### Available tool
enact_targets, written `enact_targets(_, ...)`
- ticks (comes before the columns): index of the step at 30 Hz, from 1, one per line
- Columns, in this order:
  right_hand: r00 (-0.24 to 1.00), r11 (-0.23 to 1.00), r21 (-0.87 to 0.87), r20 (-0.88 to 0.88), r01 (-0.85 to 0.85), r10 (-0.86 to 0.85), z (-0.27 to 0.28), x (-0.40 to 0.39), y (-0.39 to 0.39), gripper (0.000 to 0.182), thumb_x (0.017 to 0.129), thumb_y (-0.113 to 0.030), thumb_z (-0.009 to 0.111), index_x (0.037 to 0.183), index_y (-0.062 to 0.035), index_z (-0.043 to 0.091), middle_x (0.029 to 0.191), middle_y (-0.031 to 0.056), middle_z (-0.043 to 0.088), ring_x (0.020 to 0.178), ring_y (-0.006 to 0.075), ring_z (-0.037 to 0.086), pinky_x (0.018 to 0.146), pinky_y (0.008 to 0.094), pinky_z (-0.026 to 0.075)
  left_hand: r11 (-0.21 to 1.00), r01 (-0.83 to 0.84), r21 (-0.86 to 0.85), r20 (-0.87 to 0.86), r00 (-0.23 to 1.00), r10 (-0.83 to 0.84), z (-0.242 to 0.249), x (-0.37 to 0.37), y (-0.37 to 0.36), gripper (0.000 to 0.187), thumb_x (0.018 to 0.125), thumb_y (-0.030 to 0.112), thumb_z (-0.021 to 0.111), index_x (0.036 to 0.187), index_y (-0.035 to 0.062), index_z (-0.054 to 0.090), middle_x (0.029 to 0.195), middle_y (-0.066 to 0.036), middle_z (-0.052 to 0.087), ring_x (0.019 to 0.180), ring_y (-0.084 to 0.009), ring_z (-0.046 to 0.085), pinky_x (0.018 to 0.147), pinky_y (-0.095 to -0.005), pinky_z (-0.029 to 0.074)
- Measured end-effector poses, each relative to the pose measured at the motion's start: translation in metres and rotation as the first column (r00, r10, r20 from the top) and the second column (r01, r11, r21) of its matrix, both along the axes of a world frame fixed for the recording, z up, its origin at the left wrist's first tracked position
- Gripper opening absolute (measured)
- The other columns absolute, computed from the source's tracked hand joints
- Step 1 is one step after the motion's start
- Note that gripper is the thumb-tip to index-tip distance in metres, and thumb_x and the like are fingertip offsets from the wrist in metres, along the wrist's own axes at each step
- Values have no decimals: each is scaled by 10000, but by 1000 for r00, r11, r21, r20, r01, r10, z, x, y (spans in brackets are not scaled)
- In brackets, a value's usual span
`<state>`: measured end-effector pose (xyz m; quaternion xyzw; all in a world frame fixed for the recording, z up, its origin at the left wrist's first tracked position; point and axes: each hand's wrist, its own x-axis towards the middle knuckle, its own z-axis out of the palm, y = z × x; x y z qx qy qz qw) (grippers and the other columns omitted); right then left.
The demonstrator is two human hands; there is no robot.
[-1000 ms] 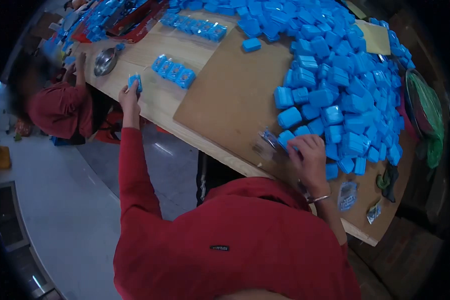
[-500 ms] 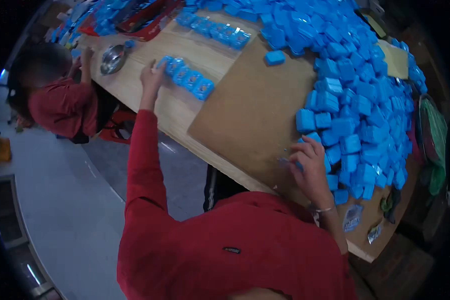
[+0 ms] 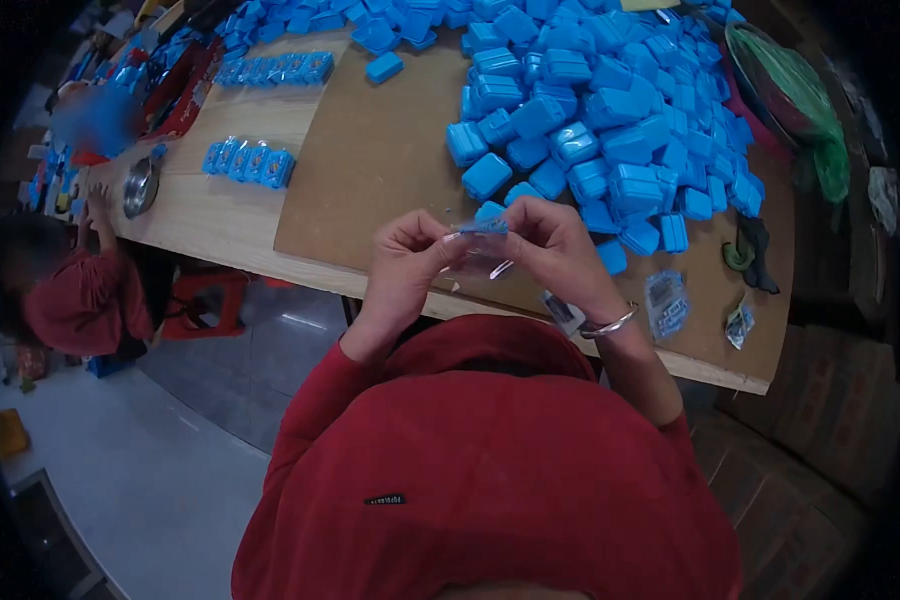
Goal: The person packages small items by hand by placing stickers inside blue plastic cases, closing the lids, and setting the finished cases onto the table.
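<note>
So both hands are busy with one little clear bag (image 3: 485,250) right now. The left fingers (image 3: 425,258) have one side of it pinched between thumb and fingertips, and the right fingers (image 3: 545,235) have the other side pinched the same way, so the bag sits right in the small gap between them, above the near edge of the tabletop (image 3: 340,165). There's some blue along its top, but it's too small to tell if that's print or something behind it.

Just beyond the right fingers is a huge heap of blue boxes (image 3: 610,120), all tumbled together, the closest ones basically right behind the bag. One loose blue box (image 3: 384,68) lies well beyond the left fingers, apart from the heap. Off to the left of the left fingers there's a neat row of wrapped boxes (image 3: 248,163), and a second wrapped row (image 3: 275,70) farther out behind it. Past those, a metal bowl (image 3: 141,188) sits near the table edge, and a co-worker (image 3: 80,300) in dark red is farther left still.

Right of the right fingers, beyond the wrist with the bracelet (image 3: 610,323), there's a printed plastic packet (image 3: 667,305) lying flat, then a smaller crumpled packet (image 3: 739,326) near the corner. A green plastic bag (image 3: 820,160) hangs well off to the right.
</note>
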<state>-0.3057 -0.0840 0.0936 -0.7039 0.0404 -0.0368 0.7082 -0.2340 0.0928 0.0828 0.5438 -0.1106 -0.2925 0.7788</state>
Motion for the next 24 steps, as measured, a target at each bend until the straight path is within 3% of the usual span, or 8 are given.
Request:
enact_targets(3, 992, 995, 8, -72, 102, -101, -8, -28, -5, 138, 817, -101, 688, 787, 0, 600, 679, -14, 586, 636, 44, 516, 548, 215, 416, 975, -67, 214, 271, 962, 7, -13, -24, -6, 255, 821, 83, 692, 635, 38, 524, 664, -8, 597, 580, -29, 492, 503, -216, 389)
enact_targets(7, 964, 972, 60, -159, 226, -214, -35, -74, -9, 134, 789, -78, 712, 742, -6, 609, 696, -5, 592, 638, 45, 509, 556, 209, 406, 924, -189, 332, 839, 507, -198, -32, -46, -6, 286, 783, 78, 707, 616, 12, 484, 596, -31, 531, 537, -122, 492, 473, -276, 349)
enact_targets(8, 963, 966, 111, -163, 232, -213, -45, -86, -12, 130, 785, -72, 715, 747, -6, 609, 703, -7, 594, 639, 44, 508, 558, 204, 404, 892, -104, 440, 767, 561, -313, -31, -49, -6, 228, 775, 80, 699, 661, 3, 517, 637, -63, 535, 607, -194, 530, 532, -299, 397)
enact_targets(11, 958, 936, 246, -201, 252, -205, -52, -109, -23, 87, 800, -52, 697, 814, -28, 615, 745, -14, 610, 664, 46, 542, 584, 193, 437, 950, 181, 255, 580, 757, -300, -46, -39, -19, 176, 793, 121, 685, 748, 1, 565, 759, -99, 570, 701, -215, 549, 619, -313, 432)
enact_targets(14, 934, 887, 343, -286, 309, -215, -51, -111, -28, 108, 810, -43, 685, 905, -36, 633, 786, -13, 630, 679, 55, 567, 607, 192, 460, 823, -390, 412, 754, 653, -68, -49, -11, -42, 224, 803, 180, 674, 908, 11, 570, 902, -117, 563, 791, -227, 554, 693, -311, 441)
enact_targets(20, 941, 902, 300, -233, 311, -247, -52, -92, -30, 247, 804, -17, 679, 1046, -23, 626, 850, -2, 630, 746, 56, 581, 658, 204, 481, 834, 9, 552, 344, 908, -238, -103, 10, -33, 313, 761, 207, 709, 953, 21, 547, 943, -119, 538, 929, -252, 548, 782, -308, 427)
enact_targets(23, 945, 898, 317, -217, 305, -244, -51, -82, -29, 338, 789, 7, 684, 1111, -17, 582, 845, -13, 602, 754, 57, 577, 665, 205, 484, 838, -338, 429, 696, 715, -68, -80, -4, -31, 430, 726, 196, 738, 1049, 14, 520, 986, -113, 541, 1000, -223, 524, 833, -295, 403)
enact_targets(24, 945, 893, 330, -219, 307, -244, -48, -78, -28, 352, 783, 15, 688, 1113, -14, 567, 839, -16, 592, 749, 57, 573, 663, 202, 482, 889, -158, 429, 625, 763, -166, -56, -9, -29, 448, 741, 191, 730, 1088, 21, 503, 1059, -123, 524, 1068, -205, 483, 854, -310, 383)
